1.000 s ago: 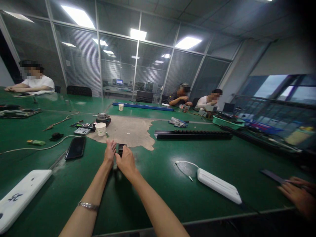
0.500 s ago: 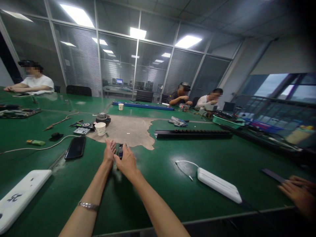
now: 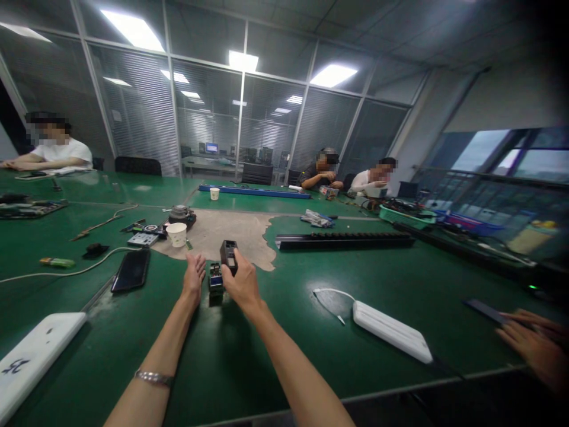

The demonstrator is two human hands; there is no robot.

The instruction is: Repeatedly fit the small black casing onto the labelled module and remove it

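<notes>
A small dark device (image 3: pixel 216 281) with a bluish part rests on the green table, between my two hands. My right hand (image 3: pixel 242 277) grips a black rectangular piece (image 3: pixel 229 254), raised just to the right of the device. Left of the device, my left hand (image 3: pixel 194 277) is held on edge, its fingers extended and nothing in it. A white paper cup (image 3: pixel 176 235) stands beyond my left hand, on the edge of a brown sheet (image 3: pixel 217 228). Next to the cup are a dark round part (image 3: pixel 182 216) and a silver drive-like piece (image 3: pixel 143 239).
A black phone (image 3: pixel 131 271) and a white power strip (image 3: pixel 42 356) lie to the left. At right are a long black bar (image 3: pixel 344 241), a white strip with a cable (image 3: pixel 392 331) and another person's hands (image 3: pixel 533 341). Several people sit across the table.
My right hand has moved slightly right and lifted the black piece, which now shows apart from the device. The view has shifted slightly.
</notes>
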